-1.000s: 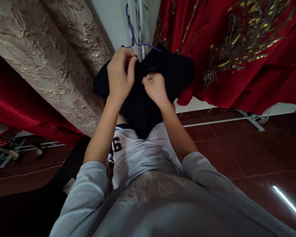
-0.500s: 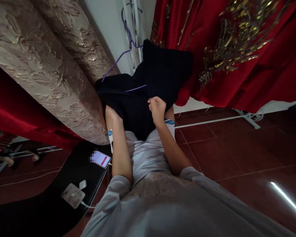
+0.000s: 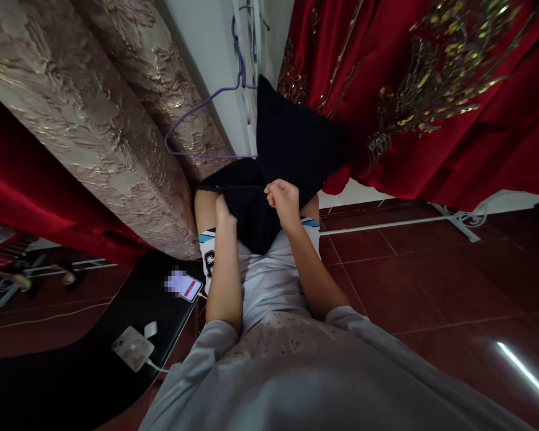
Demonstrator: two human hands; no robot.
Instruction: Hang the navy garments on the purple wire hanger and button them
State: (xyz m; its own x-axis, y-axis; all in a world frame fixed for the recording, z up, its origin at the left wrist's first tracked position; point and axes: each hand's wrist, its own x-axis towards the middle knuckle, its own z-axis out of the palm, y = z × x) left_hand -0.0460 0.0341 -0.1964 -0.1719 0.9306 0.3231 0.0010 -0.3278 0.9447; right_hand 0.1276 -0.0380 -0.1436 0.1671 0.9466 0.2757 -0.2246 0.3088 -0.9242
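Observation:
A dark navy or black garment (image 3: 296,131) lies over my lap, its right half still draped on a purple hanger (image 3: 197,108). The hanger's left arm is bare and hooks up by a white metal stand. Pinched in my right hand (image 3: 284,200) is the garment's edge near its middle. My left hand (image 3: 225,212) is at the garment's left part, over my thigh; its fingers are mostly hidden by the cloth. What kind of garment it is cannot be made out.
On a black bench (image 3: 130,299) at left lie a phone (image 3: 191,287) with a lit screen, a pale patterned device (image 3: 132,348) with a cable, and a small white case (image 3: 151,329). A beige textured gown (image 3: 99,114) hangs left, a red sequined gown (image 3: 431,143) right.
My left hand has come down from the garment's top to its left side. The left part has slid off the hanger and dropped lower. My right hand has moved down with the edge.

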